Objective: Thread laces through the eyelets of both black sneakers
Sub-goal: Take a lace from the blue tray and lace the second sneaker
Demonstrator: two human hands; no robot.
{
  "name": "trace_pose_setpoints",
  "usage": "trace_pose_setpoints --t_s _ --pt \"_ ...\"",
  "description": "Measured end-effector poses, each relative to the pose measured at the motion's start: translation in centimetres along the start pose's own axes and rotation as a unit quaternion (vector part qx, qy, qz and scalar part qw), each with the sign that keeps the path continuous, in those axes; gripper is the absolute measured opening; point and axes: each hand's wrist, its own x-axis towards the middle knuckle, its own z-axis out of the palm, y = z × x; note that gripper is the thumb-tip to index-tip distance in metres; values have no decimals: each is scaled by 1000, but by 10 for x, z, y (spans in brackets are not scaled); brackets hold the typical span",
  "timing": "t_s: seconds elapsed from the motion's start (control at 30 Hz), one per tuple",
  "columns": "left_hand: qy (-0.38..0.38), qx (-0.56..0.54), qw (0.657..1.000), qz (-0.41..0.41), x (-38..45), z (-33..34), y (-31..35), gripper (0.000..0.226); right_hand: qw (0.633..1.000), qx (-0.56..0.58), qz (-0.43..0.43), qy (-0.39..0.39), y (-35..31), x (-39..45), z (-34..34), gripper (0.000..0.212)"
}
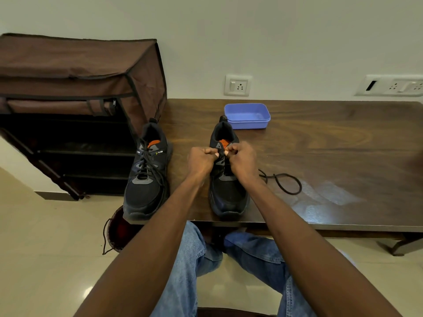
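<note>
Both hands, left (pixel 201 160) and right (pixel 242 161), pinched the lace (pixel 283 181) at the top eyelets of the right sneaker (pixel 227 193) near the table's (pixel 343 156) front edge, likely needing one last pull through.

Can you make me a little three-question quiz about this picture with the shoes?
1. True or false: the left black sneaker with criss-crossed laces stands at the near left corner of the dark wooden table.
2. Which shoe are the left hand and the right hand working on?
A. the laced left one
B. the right black sneaker with the orange tongue
C. neither
3. Fill in: the loose black lace end lies curled on the table to the ____ of that shoe.

Key:
1. True.
2. B; both hands pinch at its upper eyelets.
3. Right. Behind the shoe sits an open blue plastic box.
</note>
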Motion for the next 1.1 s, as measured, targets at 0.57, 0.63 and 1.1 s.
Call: trace_pose_setpoints --t_s 0.57,0.63,1.1 --pt "-24 40 999 16 -3 2 2 18 973 194 111 -64 9 5 -6 17" --pt "-21 34 999 16 -4 2 2 18 964 235 117 -33 9 2 -2 24" --pt "-3 46 997 60 -1 -4 5 12 997 -44 -55 -31 5 10 -15 33"
